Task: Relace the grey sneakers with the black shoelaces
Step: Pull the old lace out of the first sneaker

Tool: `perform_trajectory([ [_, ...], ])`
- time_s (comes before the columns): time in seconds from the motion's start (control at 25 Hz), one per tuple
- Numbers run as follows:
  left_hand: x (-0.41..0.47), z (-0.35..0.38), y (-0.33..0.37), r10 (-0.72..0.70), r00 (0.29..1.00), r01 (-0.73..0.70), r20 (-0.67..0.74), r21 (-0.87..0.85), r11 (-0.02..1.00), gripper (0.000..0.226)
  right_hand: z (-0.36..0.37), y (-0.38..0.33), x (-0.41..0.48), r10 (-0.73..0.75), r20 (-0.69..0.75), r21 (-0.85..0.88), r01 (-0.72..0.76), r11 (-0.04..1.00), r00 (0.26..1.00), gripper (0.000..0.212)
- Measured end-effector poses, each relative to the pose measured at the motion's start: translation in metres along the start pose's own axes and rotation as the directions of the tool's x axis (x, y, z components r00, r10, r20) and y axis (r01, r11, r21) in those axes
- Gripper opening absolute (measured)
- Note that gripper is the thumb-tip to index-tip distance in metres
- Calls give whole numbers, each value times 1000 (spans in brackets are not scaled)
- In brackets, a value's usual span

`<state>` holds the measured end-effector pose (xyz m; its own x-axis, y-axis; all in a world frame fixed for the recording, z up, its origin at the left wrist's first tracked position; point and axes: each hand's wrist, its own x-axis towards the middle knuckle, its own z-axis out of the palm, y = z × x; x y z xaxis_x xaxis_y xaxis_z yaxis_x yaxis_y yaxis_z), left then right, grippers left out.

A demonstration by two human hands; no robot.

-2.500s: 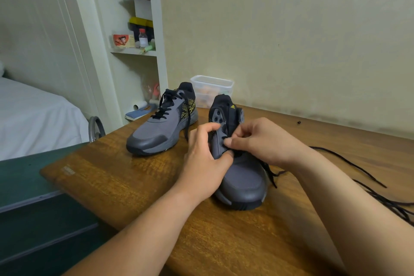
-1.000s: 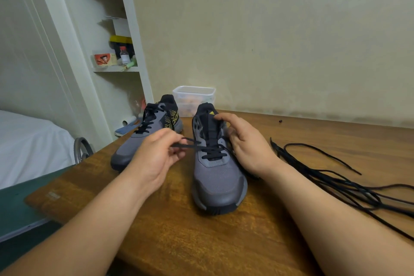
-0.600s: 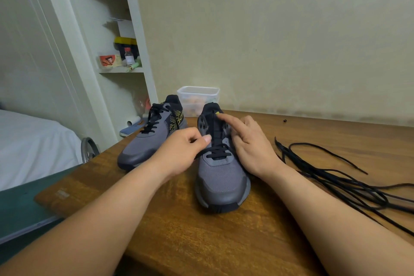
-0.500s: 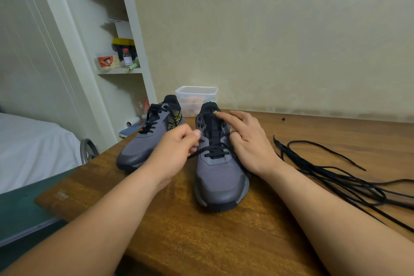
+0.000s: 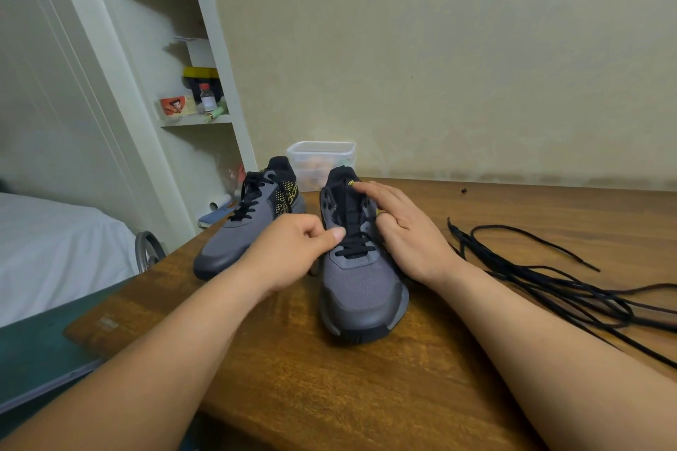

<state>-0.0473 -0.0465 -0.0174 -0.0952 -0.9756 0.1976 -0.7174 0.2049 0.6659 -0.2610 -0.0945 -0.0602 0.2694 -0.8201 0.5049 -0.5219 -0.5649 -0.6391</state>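
Now lacing the nearer grey sneaker [image 5: 361,289], upright on the surface [image 5: 329,395].
The left hand [image 5: 289,256] pinches the limp black shoelace [image 5: 357,251]; the right hand [image 5: 406,231] lies flat, fingers straight, steadying the tongue [image 5: 343,192]. The lace looks floppy and light: take it by the stiff tip.

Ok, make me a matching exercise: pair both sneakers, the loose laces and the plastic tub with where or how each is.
Things:
1. left sneaker
2. right sneaker
3. loose laces
4. plastic tub

Place or state:
a. against the wall
b. laced only low down
c. sprawled on the table, right side
d. laced to the top

Pairs: 1-d, 2-b, 3-c, 4-a.
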Motion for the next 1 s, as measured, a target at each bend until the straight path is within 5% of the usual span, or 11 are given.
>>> perform_trajectory([
  [0.12,2,-4,0,-44,991,-10,-123,-413,910,28,-1,2,1,-4,6,12,4,1000,1000,58],
  [0.24,3,-5,-5,-307,927,-45,-217,-874,484,19,-2,4,2,-10,13,19,10,1000,1000,56],
  [0.4,0,7,-10,-138,970,69,-200,-319,945,26,-1,5,1,-36,2,40,36,999,999,53],
  [0.52,5,4,8,17,997,-2,-81,179,984,39,-1,6,0,-46,-11,68,46,997,999,53],
  [0.6,13,-3,16,37,999,-28,-22,313,949,41,-2,5,-1,-44,-8,74,44,996,999,54],
  [0.68,16,-9,13,-7,999,-2,53,162,987,38,-4,5,-1,-40,-5,67,40,997,999,55],
  [0.76,17,-12,5,-80,997,73,-3,-358,931,29,-4,6,-1,-39,-7,68,40,997,999,56],
  [0.84,16,-15,-2,-252,960,21,-118,-873,488,24,-3,6,0,-40,-11,72,40,997,999,56],
  [0.88,15,-15,-4,-308,943,-22,-128,-946,324,24,-3,7,0,-40,-12,73,41,996,999,56],
  [0.92,12,-13,-5,-317,939,-29,-133,-950,312,22,-3,6,0,-40,-11,73,41,996,999,55],
  [1.0,8,-5,-6,-264,958,80,-110,-784,616,19,-2,6,0,-38,-5,70,38,997,999,55],
])
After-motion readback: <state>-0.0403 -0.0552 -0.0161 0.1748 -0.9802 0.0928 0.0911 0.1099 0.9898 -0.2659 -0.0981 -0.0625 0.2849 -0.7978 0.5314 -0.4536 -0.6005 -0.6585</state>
